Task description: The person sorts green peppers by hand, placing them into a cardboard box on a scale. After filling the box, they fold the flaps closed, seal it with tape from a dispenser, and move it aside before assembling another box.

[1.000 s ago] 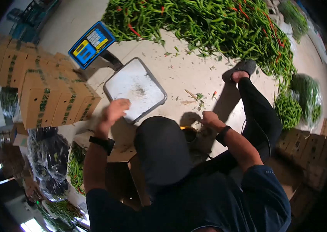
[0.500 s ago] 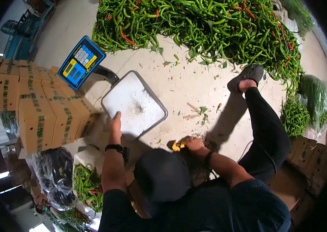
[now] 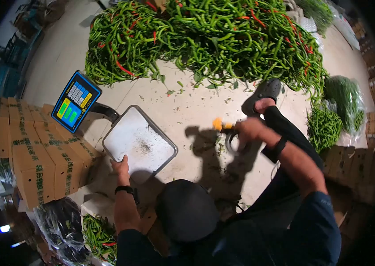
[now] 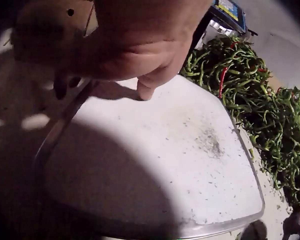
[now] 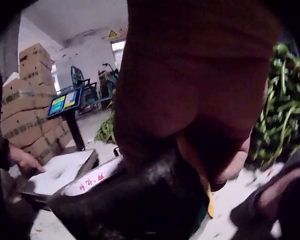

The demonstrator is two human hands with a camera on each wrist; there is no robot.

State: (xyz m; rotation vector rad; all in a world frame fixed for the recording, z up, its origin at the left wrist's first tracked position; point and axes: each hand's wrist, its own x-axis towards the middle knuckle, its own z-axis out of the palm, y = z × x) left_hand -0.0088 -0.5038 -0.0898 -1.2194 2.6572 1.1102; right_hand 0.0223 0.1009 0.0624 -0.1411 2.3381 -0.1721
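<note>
The left hand (image 3: 121, 166) grips the near-left edge of a scale's white platform (image 3: 138, 142). In the left wrist view, that hand (image 4: 145, 55) has its thumb on top of the platform (image 4: 140, 160) and fingers below the rim. Bits of debris lie on the surface. The right hand (image 3: 249, 131), blurred, holds a yellow-orange and dark tool (image 3: 217, 124) with a ring-shaped part, apparently a tape dispenser, above the floor. Close up, the right hand (image 5: 190, 85) covers part of this dark tool (image 5: 155, 200); red characters mark its pale side.
A blue-framed scale display (image 3: 76, 102) stands at the platform's far-left corner. Stacked cartons (image 3: 34, 164) are at left. Green and red peppers (image 3: 223, 40) form a wide heap across the top. A shod foot (image 3: 265, 93) rests on the floor; bagged greens (image 3: 345, 102) are at right.
The left hand went from above the platform to its edge. The right hand took hold of the yellow tool near the head and has lifted it away, forward and right. The view has shifted.
</note>
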